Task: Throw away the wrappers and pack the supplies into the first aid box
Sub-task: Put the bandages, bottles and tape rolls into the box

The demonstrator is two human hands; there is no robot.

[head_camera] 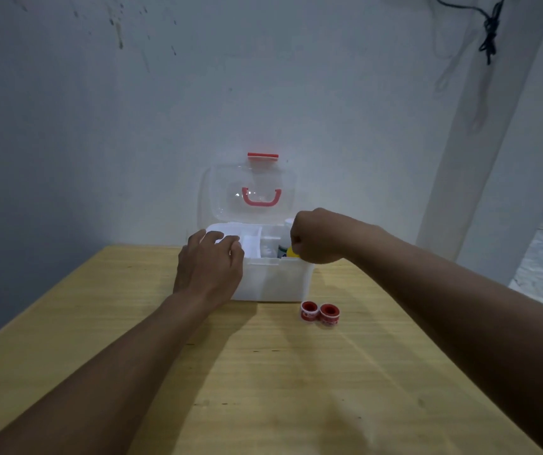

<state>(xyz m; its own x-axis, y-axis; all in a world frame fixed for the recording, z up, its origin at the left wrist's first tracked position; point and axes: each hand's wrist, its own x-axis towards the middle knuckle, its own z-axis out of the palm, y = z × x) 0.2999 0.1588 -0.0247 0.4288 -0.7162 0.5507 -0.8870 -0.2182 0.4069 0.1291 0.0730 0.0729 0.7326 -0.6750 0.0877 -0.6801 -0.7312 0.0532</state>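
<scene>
A white first aid box [273,284] stands open at the far side of the wooden table, its clear lid [253,178] with a pink handle leaning back against the wall. My left hand [209,267] rests with spread fingers on the box's front left corner and over its white inner tray. My right hand [316,238] is closed around a small yellow item [292,252], held just inside the box's right compartment; most of the item is hidden by my fingers. Two red tape rolls [320,312] lie side by side on the table, just in front of the box's right corner.
The yellow wooden table [263,372] stretches toward me; its left edge drops off near a grey wall. A white pillar [493,159] rises at the right, with tiled floor beyond it. Black cables [490,31] hang on the wall at the upper right.
</scene>
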